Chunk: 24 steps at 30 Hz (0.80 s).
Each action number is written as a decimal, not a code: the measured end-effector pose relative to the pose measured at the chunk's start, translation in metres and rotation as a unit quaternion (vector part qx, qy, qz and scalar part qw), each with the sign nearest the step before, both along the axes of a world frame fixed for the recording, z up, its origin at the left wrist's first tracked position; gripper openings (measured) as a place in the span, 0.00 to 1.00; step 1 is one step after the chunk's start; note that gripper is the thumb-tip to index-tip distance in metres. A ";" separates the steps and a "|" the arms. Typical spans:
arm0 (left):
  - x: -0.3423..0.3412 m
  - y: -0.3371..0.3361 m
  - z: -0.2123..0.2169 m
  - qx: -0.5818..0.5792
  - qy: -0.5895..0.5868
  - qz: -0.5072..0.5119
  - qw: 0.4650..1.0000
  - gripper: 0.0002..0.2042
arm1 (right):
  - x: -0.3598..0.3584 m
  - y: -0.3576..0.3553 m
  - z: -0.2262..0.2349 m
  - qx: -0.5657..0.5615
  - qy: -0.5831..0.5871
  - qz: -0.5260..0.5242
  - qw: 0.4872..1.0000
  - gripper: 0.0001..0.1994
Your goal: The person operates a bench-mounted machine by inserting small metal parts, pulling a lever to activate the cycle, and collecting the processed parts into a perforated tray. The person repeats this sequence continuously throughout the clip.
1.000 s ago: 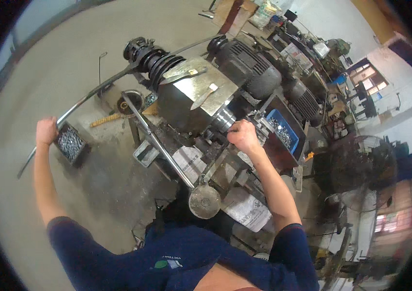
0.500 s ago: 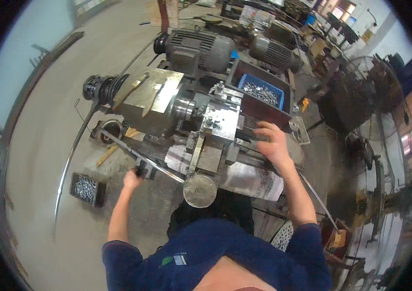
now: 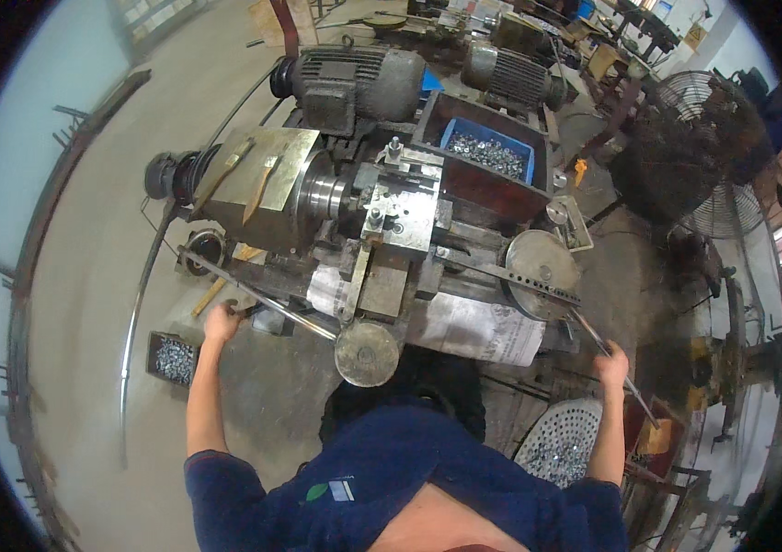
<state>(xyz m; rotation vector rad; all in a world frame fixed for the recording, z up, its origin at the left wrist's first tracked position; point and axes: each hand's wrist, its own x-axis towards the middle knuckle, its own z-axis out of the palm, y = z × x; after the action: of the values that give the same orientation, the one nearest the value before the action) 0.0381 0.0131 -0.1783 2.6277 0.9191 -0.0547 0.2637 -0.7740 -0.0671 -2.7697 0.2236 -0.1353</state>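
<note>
A small lathe-like machine stands in front of me, with a bright spindle beside a metal tool block. My left hand is closed round a short dark handle at the machine's left front, next to a long steel bar. At the right, my right hand grips a metal lever rod, which slopes down from a large round disc. A smaller round metal disc is at the front, close to my body. The fingers of both hands are partly hidden.
Small metal parts fill a blue tray behind the tool block, a dark box on the left floor and a perforated white container. Two brushes lie on the headstock cover. A large fan stands at right.
My right hand has moved from beside the tool block down and right onto the lever rod. My left hand has shifted slightly left and up. The view has shifted a little.
</note>
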 end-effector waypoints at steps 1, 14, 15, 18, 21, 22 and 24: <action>-0.001 0.005 0.002 -0.107 -0.068 0.054 0.990 0.19 | -0.006 -0.033 -0.022 -0.010 -0.020 -0.008 1.000 0.24; 0.077 -0.055 0.050 -0.368 -0.416 0.276 0.784 0.10 | -0.072 -0.048 -0.052 -0.223 0.097 -0.051 0.969 0.15; 0.076 -0.053 0.047 -0.366 -0.415 0.273 0.787 0.09 | -0.080 -0.015 -0.033 -0.146 0.162 -0.101 0.971 0.17; 0.079 -0.048 0.036 -0.338 -0.459 0.272 0.775 0.09 | -0.125 0.000 -0.045 0.176 0.208 -0.086 0.958 0.13; 0.076 -0.047 0.040 -0.327 -0.456 0.251 0.789 0.09 | -0.142 0.039 -0.044 0.305 0.217 -0.101 0.922 0.10; 0.078 -0.052 0.044 -0.328 -0.470 0.253 0.779 0.08 | -0.146 0.043 -0.047 0.320 0.223 -0.107 0.914 0.10; 0.079 -0.055 0.047 -0.334 -0.481 0.255 0.769 0.08 | -0.157 0.052 -0.062 0.334 0.189 -0.105 0.917 0.09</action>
<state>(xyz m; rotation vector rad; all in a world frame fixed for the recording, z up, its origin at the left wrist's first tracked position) 0.1167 -0.0417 -0.1309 1.3434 0.9119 0.8512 0.1066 -0.7216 -0.1289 -2.0561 0.5507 0.3647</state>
